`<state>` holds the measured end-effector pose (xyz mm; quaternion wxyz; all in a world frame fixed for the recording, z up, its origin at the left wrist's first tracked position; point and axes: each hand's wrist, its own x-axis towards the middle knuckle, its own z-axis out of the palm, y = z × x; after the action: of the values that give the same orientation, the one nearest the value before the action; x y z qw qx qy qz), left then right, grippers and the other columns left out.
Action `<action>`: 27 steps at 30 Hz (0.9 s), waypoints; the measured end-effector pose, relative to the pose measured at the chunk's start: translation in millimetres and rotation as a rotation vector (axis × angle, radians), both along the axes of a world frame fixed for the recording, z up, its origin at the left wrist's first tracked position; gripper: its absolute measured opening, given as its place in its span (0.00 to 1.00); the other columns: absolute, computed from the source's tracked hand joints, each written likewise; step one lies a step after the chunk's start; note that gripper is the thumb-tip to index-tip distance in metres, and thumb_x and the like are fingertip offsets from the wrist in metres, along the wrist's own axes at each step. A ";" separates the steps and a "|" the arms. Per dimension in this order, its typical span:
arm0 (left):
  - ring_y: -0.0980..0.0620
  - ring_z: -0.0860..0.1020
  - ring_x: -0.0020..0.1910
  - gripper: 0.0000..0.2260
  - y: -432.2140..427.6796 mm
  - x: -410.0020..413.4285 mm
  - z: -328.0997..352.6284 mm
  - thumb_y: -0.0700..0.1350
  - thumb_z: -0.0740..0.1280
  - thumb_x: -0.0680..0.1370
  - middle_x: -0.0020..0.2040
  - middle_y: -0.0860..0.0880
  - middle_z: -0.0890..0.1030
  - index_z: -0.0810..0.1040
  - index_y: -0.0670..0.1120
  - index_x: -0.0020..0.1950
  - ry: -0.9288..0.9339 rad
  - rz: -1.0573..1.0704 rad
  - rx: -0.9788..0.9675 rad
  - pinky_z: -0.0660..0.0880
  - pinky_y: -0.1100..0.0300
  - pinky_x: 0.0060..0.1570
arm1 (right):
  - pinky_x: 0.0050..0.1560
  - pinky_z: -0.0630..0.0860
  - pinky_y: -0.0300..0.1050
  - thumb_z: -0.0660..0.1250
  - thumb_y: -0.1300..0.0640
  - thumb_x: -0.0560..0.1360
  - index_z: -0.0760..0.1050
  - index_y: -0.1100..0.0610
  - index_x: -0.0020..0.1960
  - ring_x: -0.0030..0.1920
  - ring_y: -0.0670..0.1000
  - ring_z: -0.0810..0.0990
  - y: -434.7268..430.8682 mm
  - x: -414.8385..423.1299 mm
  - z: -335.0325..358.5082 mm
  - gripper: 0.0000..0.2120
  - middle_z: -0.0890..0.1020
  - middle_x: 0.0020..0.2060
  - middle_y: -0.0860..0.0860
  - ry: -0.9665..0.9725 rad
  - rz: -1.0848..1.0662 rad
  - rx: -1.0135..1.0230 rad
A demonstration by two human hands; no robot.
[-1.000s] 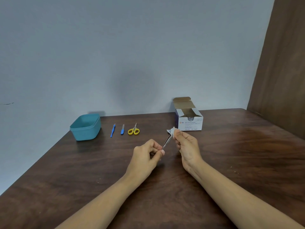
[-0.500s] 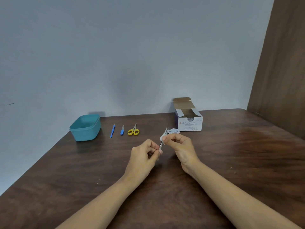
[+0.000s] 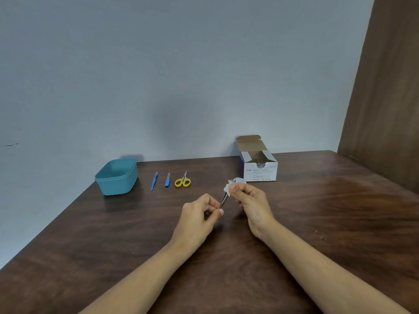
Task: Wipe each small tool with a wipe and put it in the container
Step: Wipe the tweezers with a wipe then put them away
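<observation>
My left hand point(image 3: 199, 216) pinches the lower end of a thin metal tool point(image 3: 224, 199), likely tweezers, above the middle of the table. My right hand point(image 3: 250, 201) pinches a small white wipe point(image 3: 227, 188) around the tool's upper end. A teal container point(image 3: 116, 176) stands at the back left, open. To its right lie a blue tool point(image 3: 154, 181), a short blue-handled tool point(image 3: 167, 179) and yellow-handled scissors point(image 3: 182, 181) in a row.
An open white box of alcohol swabs point(image 3: 259, 169) stands at the back, right of centre, with a torn wrapper point(image 3: 240, 180) in front of it. The dark wooden table point(image 3: 328, 211) meets a grey wall behind and a brown panel on the right.
My right hand slid the wipe down the tool toward my left hand, then back up to the tool's upper end. My left hand stayed in place.
</observation>
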<state>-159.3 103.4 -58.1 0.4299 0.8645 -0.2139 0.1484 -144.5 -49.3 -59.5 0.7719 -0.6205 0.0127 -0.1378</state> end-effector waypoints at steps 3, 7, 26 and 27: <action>0.62 0.79 0.35 0.02 0.8 0.4 -0.5 0.43 0.70 0.75 0.35 0.54 0.83 0.78 0.47 0.45 -0.002 0.011 0.002 0.71 0.74 0.36 | 0.40 0.70 0.30 0.68 0.59 0.76 0.82 0.61 0.46 0.31 0.35 0.76 1.6 0.9 -2.3 0.06 0.80 0.28 0.40 -0.021 0.037 -0.106; 0.62 0.79 0.35 0.03 1.6 -0.1 -0.2 0.42 0.71 0.75 0.35 0.54 0.83 0.78 0.48 0.44 0.001 0.016 -0.011 0.71 0.74 0.36 | 0.42 0.72 0.28 0.66 0.58 0.77 0.82 0.64 0.46 0.37 0.38 0.78 5.0 1.4 -3.3 0.10 0.82 0.35 0.47 -0.048 0.042 -0.202; 0.59 0.81 0.36 0.03 6.4 1.2 -1.5 0.43 0.72 0.74 0.34 0.53 0.83 0.78 0.49 0.44 0.000 0.064 -0.083 0.76 0.65 0.39 | 0.47 0.74 0.32 0.70 0.61 0.74 0.83 0.64 0.43 0.40 0.43 0.80 6.2 -1.0 -3.9 0.06 0.85 0.38 0.55 -0.068 0.199 -0.365; 0.59 0.81 0.36 0.04 6.3 1.3 -1.7 0.43 0.72 0.74 0.34 0.53 0.83 0.78 0.49 0.44 0.002 0.066 -0.087 0.76 0.65 0.39 | 0.46 0.74 0.31 0.70 0.62 0.74 0.83 0.64 0.43 0.40 0.42 0.81 5.8 -0.9 -3.6 0.06 0.85 0.38 0.53 -0.062 0.203 -0.354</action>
<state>-158.0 109.8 -59.8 0.4621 0.8518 -0.1780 0.1710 -145.4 -43.5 -63.1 0.6607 -0.7400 -0.0982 -0.0786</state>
